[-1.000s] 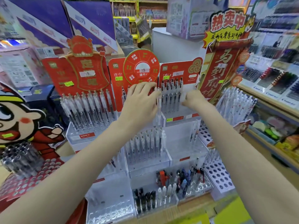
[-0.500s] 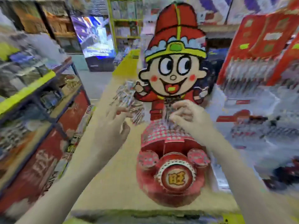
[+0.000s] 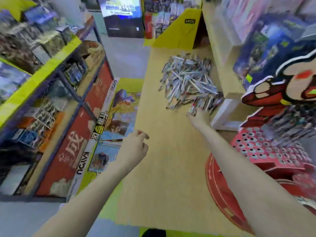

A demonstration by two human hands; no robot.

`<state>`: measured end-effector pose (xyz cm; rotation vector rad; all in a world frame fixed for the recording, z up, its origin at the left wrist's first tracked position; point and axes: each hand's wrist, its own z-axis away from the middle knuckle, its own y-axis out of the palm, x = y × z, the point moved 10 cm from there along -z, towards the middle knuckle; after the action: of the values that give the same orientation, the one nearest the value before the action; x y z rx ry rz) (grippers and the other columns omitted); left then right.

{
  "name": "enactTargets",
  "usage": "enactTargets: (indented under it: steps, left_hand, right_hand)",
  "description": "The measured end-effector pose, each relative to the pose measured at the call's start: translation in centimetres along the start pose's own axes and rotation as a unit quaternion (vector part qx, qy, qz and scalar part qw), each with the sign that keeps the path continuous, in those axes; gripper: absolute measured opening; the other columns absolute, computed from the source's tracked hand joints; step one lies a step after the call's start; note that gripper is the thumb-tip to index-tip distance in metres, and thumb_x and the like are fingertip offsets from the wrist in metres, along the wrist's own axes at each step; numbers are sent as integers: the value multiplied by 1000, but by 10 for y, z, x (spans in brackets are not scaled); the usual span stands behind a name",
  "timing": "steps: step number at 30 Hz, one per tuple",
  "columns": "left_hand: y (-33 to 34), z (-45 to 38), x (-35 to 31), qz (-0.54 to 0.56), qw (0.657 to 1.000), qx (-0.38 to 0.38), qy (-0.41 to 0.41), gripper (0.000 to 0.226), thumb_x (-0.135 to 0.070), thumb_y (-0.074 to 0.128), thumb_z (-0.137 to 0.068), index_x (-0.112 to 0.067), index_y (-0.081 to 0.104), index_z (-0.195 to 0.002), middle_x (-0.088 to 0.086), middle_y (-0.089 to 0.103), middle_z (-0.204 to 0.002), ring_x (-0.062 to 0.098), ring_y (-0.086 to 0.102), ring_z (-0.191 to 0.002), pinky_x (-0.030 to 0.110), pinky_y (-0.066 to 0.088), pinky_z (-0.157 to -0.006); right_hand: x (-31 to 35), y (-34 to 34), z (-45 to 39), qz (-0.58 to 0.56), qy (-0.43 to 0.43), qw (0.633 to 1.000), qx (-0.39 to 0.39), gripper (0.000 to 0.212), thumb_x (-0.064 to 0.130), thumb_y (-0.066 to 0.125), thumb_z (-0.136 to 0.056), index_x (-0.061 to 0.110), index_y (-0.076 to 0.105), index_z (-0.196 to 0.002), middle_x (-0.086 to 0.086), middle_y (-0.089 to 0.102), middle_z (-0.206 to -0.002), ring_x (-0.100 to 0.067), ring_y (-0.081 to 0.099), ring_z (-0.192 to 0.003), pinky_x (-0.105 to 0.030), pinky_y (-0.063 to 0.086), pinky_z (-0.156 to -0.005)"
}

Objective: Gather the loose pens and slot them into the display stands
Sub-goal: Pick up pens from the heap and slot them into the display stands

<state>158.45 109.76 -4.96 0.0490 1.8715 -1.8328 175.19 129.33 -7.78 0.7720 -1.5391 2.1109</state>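
A heap of loose pens [image 3: 186, 81] lies on the wooden counter [image 3: 164, 168], towards its far right side. My right hand [image 3: 199, 118] reaches to the near edge of the heap, and its fingers close round a small bunch of dark pens [image 3: 205, 103]; motion blur hides the exact grip. Over the counter's left edge my left hand [image 3: 135, 147] hovers with loosely curled fingers and holds nothing. A red display stand [image 3: 266, 151] with rows of round holes stands at the right, with several pens slotted in its upper rows.
A cartoon figure cutout [image 3: 282, 82] rises behind the red stand. A white box [image 3: 225, 115] sits between the heap and the stand. Left of the counter an aisle runs past a yellow-edged shelf unit [image 3: 42, 74]. A yellow panel [image 3: 179, 31] closes the counter's far end.
The view has swung left from the pen racks to the counter. My right hand has moved from the red stand out to the pen heap. My left hand stays low and free.
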Motion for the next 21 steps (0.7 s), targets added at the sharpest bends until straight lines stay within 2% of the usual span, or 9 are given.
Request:
enactTargets:
  steps: [2,4,6,10,13,15,18,20,21]
  left_hand:
    - [18,-21,6,1,1000,20,1,28,-9,48,-91,-10,59,-117,7,50,-124,25,49,-109,33,39,-85]
    - [33,-38,11,12,999,31,-1,29,-8,49,-90,-9,58,-117,9,50,-124,26,49,-110,35,39,-87]
    - [45,-54,12,37,999,24,5,29,-6,50,-89,-6,59,-116,11,52,-122,29,52,-107,35,40,-87]
    - [48,-94,-4,70,996,-14,44,31,-6,45,-89,-4,59,-117,11,52,-121,29,51,-107,34,40,-89]
    - [52,-149,-39,60,995,-21,80,37,-5,44,-92,-1,48,-129,14,45,-132,31,45,-116,31,32,-92]
    - [62,-188,-69,31,992,-25,121,43,-4,46,-91,5,42,-132,21,45,-131,36,44,-119,35,31,-95]
    - [103,-225,-91,-96,982,19,161,48,-12,42,-94,7,30,-137,22,40,-134,36,38,-122,37,28,-101]
    - [121,-232,-90,-194,966,41,168,47,-10,38,-94,8,28,-137,22,39,-134,34,38,-121,39,29,-103]
    - [123,-233,-89,-216,961,38,170,46,-7,38,-93,6,29,-137,21,40,-132,33,39,-121,38,32,-102]
  right_hand:
    - [-21,17,-47,34,61,998,9,63,38,56,-90,6,34,-140,-23,46,-137,-37,39,-130,-44,35,-105]
    - [-40,33,-81,53,116,992,22,86,47,56,-88,14,7,-150,-20,22,-153,-40,30,-136,-51,31,-108]
    - [-50,31,-99,129,140,982,-8,88,54,53,-86,19,4,-150,-19,1,-156,-39,15,-140,-51,24,-111]
    - [-39,21,-91,241,105,961,-92,57,35,48,-94,10,26,-141,-22,17,-148,-39,20,-133,-48,31,-102]
    - [-44,39,-65,258,112,957,-68,52,24,43,-99,8,20,-143,-23,14,-150,-41,27,-130,-47,41,-94]
    - [-44,50,-31,279,99,951,-84,46,13,48,-96,3,30,-137,-27,25,-145,-42,39,-122,-44,48,-82]
    - [-34,61,32,303,32,942,-141,23,3,62,-77,4,53,-98,-25,59,-99,-36,60,-72,-34,48,-46]
    - [-42,65,66,319,26,935,-153,19,11,57,-74,8,50,-91,-20,59,-89,-33,56,-64,-35,46,-47]
    - [-47,66,76,328,34,932,-152,28,13,64,-68,9,50,-92,-18,59,-88,-32,54,-65,-36,45,-50]
